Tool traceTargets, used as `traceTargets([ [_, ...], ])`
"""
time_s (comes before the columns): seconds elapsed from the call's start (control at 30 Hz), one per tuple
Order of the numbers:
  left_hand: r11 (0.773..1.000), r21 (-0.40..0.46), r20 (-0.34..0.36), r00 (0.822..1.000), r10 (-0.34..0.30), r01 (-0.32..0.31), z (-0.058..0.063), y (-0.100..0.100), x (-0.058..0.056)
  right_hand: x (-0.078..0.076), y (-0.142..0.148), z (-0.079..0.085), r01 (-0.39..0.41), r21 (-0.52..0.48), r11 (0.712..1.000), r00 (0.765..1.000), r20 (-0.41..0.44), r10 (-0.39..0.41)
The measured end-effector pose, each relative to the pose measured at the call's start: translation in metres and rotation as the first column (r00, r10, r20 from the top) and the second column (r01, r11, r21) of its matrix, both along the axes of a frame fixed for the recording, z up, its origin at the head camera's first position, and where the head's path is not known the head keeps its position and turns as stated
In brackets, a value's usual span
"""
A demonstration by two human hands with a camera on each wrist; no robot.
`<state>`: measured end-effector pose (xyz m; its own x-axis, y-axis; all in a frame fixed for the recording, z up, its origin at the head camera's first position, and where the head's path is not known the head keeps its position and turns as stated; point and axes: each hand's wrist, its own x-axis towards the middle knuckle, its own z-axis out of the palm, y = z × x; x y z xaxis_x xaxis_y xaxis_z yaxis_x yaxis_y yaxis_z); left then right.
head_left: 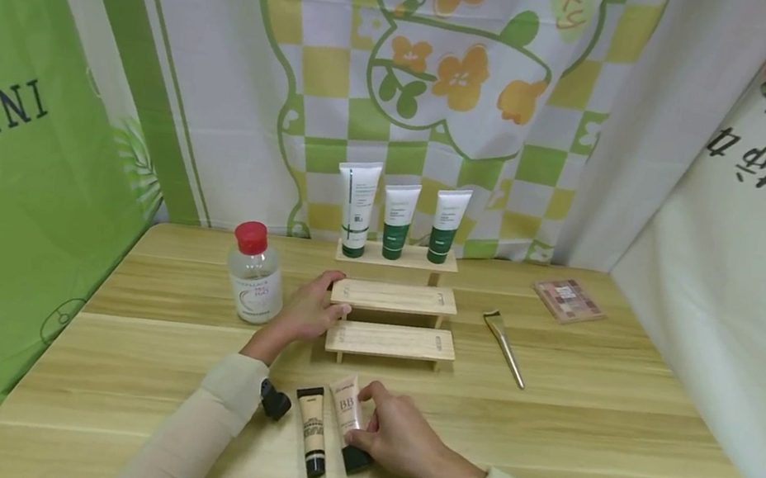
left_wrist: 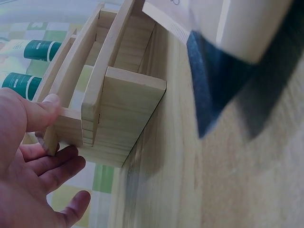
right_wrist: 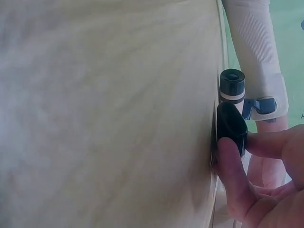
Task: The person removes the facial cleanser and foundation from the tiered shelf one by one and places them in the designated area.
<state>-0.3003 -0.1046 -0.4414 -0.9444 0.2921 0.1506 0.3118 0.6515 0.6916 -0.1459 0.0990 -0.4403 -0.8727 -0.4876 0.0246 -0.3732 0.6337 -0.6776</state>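
Observation:
My left hand (head_left: pixel 314 307) grips the left end of a three-tier wooden display stand (head_left: pixel 394 298). In the left wrist view its thumb lies over a tier's edge, with fingers underneath. Three white-and-green tubes (head_left: pixel 397 220) stand caps down on the top tier. Close to the front of the stand, my right hand (head_left: pixel 400 434) pinches a pale pink BB cream tube (head_left: pixel 346 407) between thumb and fingers. The tube's black cap (right_wrist: pixel 232 124) points toward me. Just left of it a beige tube with a black cap (head_left: pixel 310 428) lies on the table.
A clear bottle with a red cap (head_left: pixel 256 277) stands left of the stand. To the right lie a makeup brush (head_left: pixel 505 349) and an eyeshadow palette (head_left: pixel 569 300) on the wooden table (head_left: pixel 616 477). Printed curtains (head_left: pixel 176 72) hang behind and at both sides.

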Motion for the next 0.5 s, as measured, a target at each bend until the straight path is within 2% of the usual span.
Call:
traceTargets([
  [0.3,1.0,-0.011,0.002,1.0,0.002,-0.002,0.002,-0.0013,-0.0001,-0.0021,0.0015,-0.0009,0.013,0.017,1.0,0.998,0.056,-0.014],
  [0.5,1.0,-0.003,0.027,1.0,0.014,-0.014,0.0014,-0.0005,0.0009,-0.0051,0.0065,0.0066,0.041,-0.005,0.999,0.988,0.151,-0.04],
])
